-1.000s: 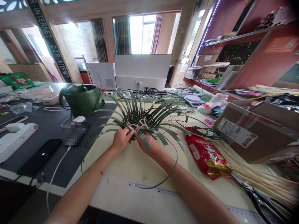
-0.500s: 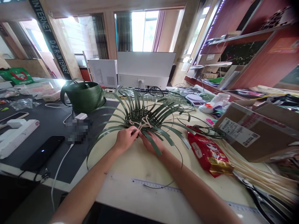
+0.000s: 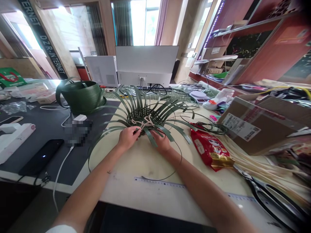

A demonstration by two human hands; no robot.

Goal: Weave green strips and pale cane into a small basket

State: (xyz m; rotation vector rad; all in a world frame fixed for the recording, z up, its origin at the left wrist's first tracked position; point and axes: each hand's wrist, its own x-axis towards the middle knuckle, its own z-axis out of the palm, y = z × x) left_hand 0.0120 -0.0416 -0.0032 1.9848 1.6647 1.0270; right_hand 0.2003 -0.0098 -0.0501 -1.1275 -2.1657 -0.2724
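Observation:
A half-woven dark green basket [image 3: 134, 113] sits mid-table, its flat strips fanning outward all round. Beige branching pieces [image 3: 148, 122] lie across its near inside. My left hand [image 3: 128, 137] pinches the basket's near rim from the left, thumb and forefinger together. My right hand [image 3: 162, 141] grips the near rim just to the right, its fingertips partly hidden behind a strip [image 3: 151, 137] that hangs toward me. A thin green strand [image 3: 181, 153] loops out around my right wrist, and its loose end lies by a ruler [image 3: 160, 183].
A coil of wide green strip [image 3: 81, 97] stands at the left. To the right lie a red packet [image 3: 209, 147], a coil of thin green strand [image 3: 211, 128], a cardboard box [image 3: 243, 123], pale strips [image 3: 252, 161] and black-handled scissors [image 3: 269, 194]. A monitor [image 3: 147, 64] stands behind.
My right hand has shifted a little right, away from my left hand, and more of its fingers show. The near strip hangs less far toward me. The whole view has shifted slightly.

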